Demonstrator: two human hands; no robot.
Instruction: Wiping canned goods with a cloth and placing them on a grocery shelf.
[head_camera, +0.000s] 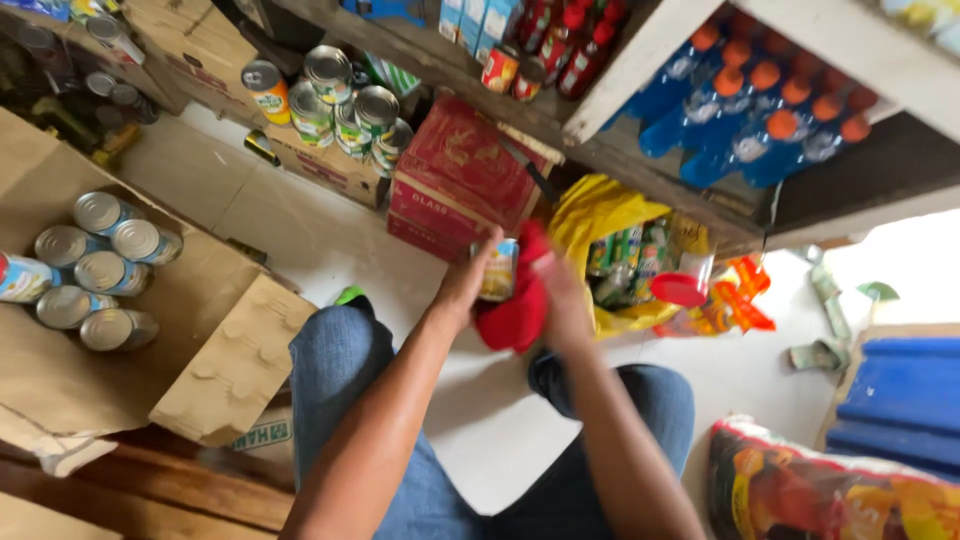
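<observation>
The open brown cardboard box (120, 330) at nine o'clock is the largest thing, its flaps folded out so the silver-topped tins (95, 270) lying on their sides inside can be reached from above. At twelve o'clock a red cardboard carton (455, 175) sits on the white tiled floor (310, 235) against the wooden shelf (600, 150), with more upright tins (345, 110) stacked on a carton beside it; blue bottles with orange caps (745, 115) lie at two o'clock, and a yellow plastic bag (610, 235) of green packets slumps at one o'clock. At the centre, the small tin with a yellow and blue label (499, 268) is held above the floor between the person's knees, raised close so the red cloth (520, 305) can lie against it. The left hand (467, 283) comes up from six o'clock, its grip curled around the tin's side; the right hand (562, 300), forearm angled in from five o'clock, has its grip pressed on the cloth against the tin.
</observation>
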